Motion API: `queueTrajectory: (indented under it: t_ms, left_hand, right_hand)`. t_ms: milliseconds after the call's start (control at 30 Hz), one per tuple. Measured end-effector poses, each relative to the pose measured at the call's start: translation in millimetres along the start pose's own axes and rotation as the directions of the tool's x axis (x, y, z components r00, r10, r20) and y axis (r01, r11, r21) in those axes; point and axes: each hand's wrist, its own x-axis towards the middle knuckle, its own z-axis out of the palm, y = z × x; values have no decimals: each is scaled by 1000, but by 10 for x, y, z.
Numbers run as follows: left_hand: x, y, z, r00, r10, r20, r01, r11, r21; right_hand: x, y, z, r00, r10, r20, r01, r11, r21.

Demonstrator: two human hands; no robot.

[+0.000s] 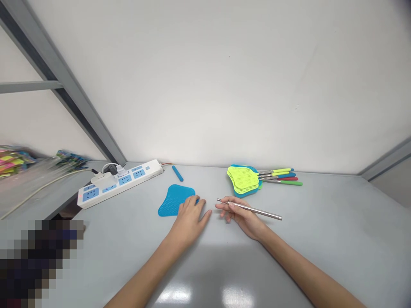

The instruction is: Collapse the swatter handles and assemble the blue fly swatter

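My left hand (189,219) lies open and relaxed, not gripping, its fingertips resting on a flat, bright blue perforated plastic fly swatter head (172,201) that lies on a pale grey table (324,226). The head looks light and bendy, easiest to pinch by its edge. Just beside it, my right hand (239,214) grasps a slim, shiny silver metal rod (265,213) between thumb and fingers, near one end. The rod seems stiff, light and slick, so it calls for a firm hold along its shaft. Ahead lie a stack of lime-yellow and blue mesh fly swatters (243,179) with colour-sleeved handles (282,179), a short blue plastic stick (177,173), and a white-and-blue power strip (120,183).
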Motion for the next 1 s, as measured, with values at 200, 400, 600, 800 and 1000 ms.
queueTrajectory:
  t_ms: [200, 400, 600, 800, 1000]
  left_hand:
    - [-15, -12, 51, 997, 71, 8, -70, 994, -80]
    - [14, -64, 37, 997, 69, -38, -71, 996, -46]
    - [106, -251, -12, 991, -135, -20, 136, 986, 98]
    - [162, -371, -15, 969, -247, -11, 246, 954, 171]
    - [158, -352, -14, 971, -236, -37, 239, 954, 181]
  right_hand:
    - [6, 6, -10, 1000, 0, -18, 1, 999, 43]
    - [9, 7, -17, 1000, 1, -16, 0, 999, 45]
    - [16, 18, -26, 1000, 6, -21, -5, 999, 51]
    - [27, 31, -35, 999, 17, -34, -15, 999, 48]
    - [34, 36, -33, 999, 20, -38, -18, 998, 53]
